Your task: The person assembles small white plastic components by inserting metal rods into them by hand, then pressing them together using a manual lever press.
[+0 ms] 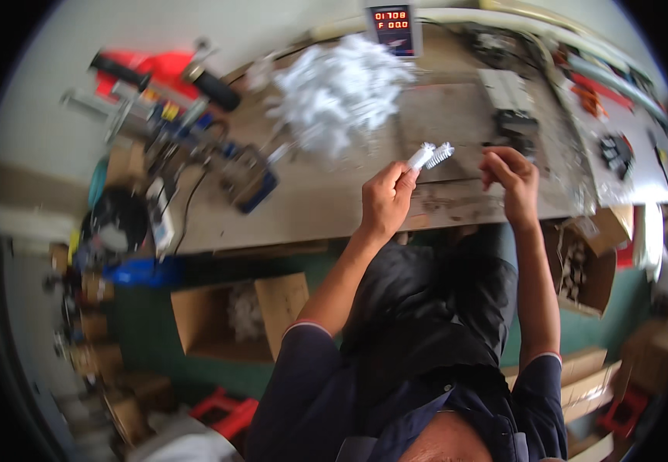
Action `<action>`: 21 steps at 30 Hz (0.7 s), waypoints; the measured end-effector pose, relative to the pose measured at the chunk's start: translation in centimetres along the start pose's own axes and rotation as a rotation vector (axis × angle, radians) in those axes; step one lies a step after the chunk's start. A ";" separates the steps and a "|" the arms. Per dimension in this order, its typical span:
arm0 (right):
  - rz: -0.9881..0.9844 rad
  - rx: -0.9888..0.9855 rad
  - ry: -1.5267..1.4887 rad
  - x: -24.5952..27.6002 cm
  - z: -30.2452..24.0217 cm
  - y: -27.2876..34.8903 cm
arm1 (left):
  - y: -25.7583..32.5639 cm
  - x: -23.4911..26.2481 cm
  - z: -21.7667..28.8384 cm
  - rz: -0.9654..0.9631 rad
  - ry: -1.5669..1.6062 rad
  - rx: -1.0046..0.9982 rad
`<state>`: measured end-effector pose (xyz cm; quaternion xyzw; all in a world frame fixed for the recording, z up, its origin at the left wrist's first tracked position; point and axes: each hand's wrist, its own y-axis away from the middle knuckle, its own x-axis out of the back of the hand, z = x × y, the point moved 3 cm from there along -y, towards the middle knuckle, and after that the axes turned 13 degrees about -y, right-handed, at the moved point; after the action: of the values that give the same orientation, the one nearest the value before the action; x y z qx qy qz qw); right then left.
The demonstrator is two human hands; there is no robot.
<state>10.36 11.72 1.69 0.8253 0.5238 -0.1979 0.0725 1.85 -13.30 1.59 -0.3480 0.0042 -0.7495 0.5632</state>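
My left hand (pixel 386 202) is closed over the table's front part, pinching white plastic pieces (pixel 421 157) between thumb and fingers. Two of them fan out past the fingertips, one smooth and one with a ribbed side (pixel 440 156). To its right, my right hand (pixel 512 179) hovers with curled fingers, thumb and forefinger drawn together. Whatever those fingers hold, if anything, is too small or blurred to make out. Beyond it sits a grey and black bench device (pixel 512 108). A large heap of similar white pieces (pixel 342 92) lies farther back on the table.
A display box with red digits (pixel 393 31) stands at the back. Tools and a blue-edged metal fixture (pixel 253 181) crowd the left. Below the table are an open cardboard box (pixel 280 308) with white pieces and another box (pixel 588 277) at right.
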 end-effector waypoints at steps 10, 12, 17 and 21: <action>-0.339 -0.112 0.311 -13.8 -1.0 -4.0 | 8.6 25.7 -12.5 0.435 -0.025 0.607; -0.477 -0.108 0.342 -17.2 -1.2 -4.6 | 7.8 28.2 -14.0 0.429 0.016 0.619; -0.612 0.016 0.448 -26.4 -3.3 -5.4 | 4.5 31.5 -16.2 0.285 0.009 0.624; -0.709 0.063 0.539 -32.0 -5.9 -6.4 | 2.7 31.9 -17.5 0.184 -0.116 0.458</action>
<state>-5.80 -10.26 20.47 0.6186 0.7684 -0.0042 -0.1641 -9.00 -48.07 3.77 -0.2519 -0.1666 -0.6551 0.6926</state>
